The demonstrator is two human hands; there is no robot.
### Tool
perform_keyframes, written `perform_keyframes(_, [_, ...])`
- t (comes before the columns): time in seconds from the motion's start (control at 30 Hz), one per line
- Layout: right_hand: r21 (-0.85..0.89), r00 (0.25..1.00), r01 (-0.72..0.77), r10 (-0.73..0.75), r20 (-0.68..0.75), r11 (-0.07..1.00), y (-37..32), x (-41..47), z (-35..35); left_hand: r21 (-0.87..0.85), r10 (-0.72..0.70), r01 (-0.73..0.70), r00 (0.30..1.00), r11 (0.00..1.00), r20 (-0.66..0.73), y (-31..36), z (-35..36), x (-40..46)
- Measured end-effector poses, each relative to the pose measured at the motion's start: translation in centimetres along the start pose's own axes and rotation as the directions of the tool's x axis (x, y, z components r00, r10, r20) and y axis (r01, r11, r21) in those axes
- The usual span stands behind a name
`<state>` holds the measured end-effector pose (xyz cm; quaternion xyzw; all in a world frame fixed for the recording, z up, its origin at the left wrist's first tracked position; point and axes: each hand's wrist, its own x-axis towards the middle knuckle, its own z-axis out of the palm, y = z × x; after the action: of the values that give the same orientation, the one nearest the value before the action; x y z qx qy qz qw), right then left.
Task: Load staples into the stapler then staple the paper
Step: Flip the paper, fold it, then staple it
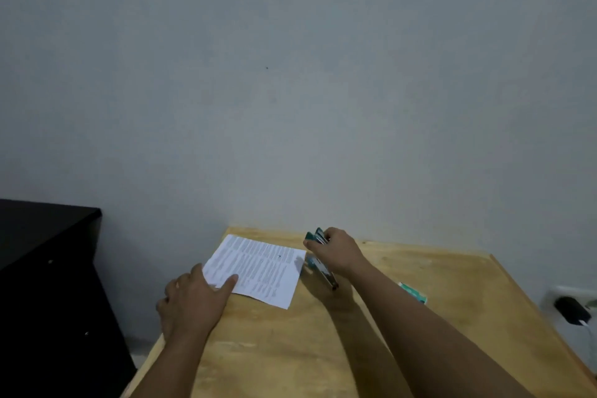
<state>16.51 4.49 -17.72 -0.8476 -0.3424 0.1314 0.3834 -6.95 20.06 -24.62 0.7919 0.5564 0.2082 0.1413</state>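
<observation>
A printed sheet of paper [258, 268] lies on the wooden table [323, 349] near its far left corner. My left hand [193, 297] rests flat on the paper's near left corner, fingers spread. A teal stapler [318, 252] stands just right of the paper with its top arm swung up. My right hand [336, 252] grips that raised top arm. The stapler's base and metal rail [324, 273] lie on the table under my wrist. A small teal staple box [413, 292] lies to the right of my right forearm.
A dark cabinet [48, 284] stands to the left of the table. A wall socket with a black plug [571, 308] sits at the right, beyond the table edge. A plain grey wall rises right behind the table.
</observation>
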Motion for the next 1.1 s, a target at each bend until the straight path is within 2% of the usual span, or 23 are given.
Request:
perform_keyframes(0.17, [-0.201, 0.997, 0.043, -0.028, 0.078, 0.979, -2.0, 2.9, 2.5, -0.053, 0.114, -0.116, 0.993, 0.992, -0.033, -0.7, 0.9, 0.7])
perform_keyframes(0.3, [-0.431, 0.985, 0.075, 0.002, 0.175, 0.899, -2.9, 4.1, 5.1, -0.081, 0.232, -0.236, 0.971, 0.968, -0.053, -1.0, 1.3, 0.8])
perform_keyframes(0.4, [-0.458, 0.982, 0.076, 0.013, 0.187, 0.886, -3.4, 4.1, 6.3, -0.102, 0.263, -0.264, 0.964, 0.959, -0.025, -0.9, 1.2, 0.7])
perform_keyframes(0.57, [-0.3, 0.971, 0.076, -0.003, 0.238, 0.951, -3.8, 4.2, 6.6, -0.199, 0.272, -0.269, 0.962, 0.943, -0.01, -1.0, 1.2, 0.7])
perform_keyframes(0.67, [-0.004, 0.983, 0.004, -0.003, 0.184, 1.0, -3.6, 4.3, 5.9, -0.399, 0.242, -0.234, 0.97, 0.887, -0.031, -0.9, 0.8, 0.3])
perform_keyframes(0.73, [0.247, 0.993, -0.032, 0.002, 0.121, 0.969, -3.6, 3.8, 4.9, -0.491, 0.171, -0.188, 0.982, 0.851, -0.08, -0.6, 0.1, -0.2])
perform_keyframes(0.8, [0.398, 0.998, -0.038, 0.012, 0.067, 0.917, -3.5, 3.3, 3.8, -0.525, 0.101, -0.15, 0.987, 0.838, -0.121, 0.0, -0.6, -0.8])
perform_keyframes(0.87, [0.469, 0.998, -0.044, 0.021, 0.055, 0.882, -3.6, 2.7, 2.9, -0.549, 0.093, -0.142, 0.989, 0.824, -0.117, 0.1, -1.3, -1.1])
perform_keyframes(0.93, [0.486, 0.996, -0.057, 0.016, 0.087, 0.872, -3.6, 1.9, 2.4, -0.568, 0.184, -0.179, 0.982, 0.804, -0.049, 0.4, -1.6, -1.5])
perform_keyframes(1.0, [0.469, 0.987, -0.083, 0.008, 0.159, 0.879, -3.5, 1.0, 2.2, -0.583, 0.293, -0.248, 0.956, 0.774, -0.017, 0.7, -1.8, -2.0])
perform_keyframes(1.1, [0.445, 0.956, -0.128, -0.008, 0.292, 0.886, -2.9, -0.1, 2.2, -0.615, 0.301, -0.276, 0.951, 0.738, -0.066, 0.8, -2.1, -2.3])
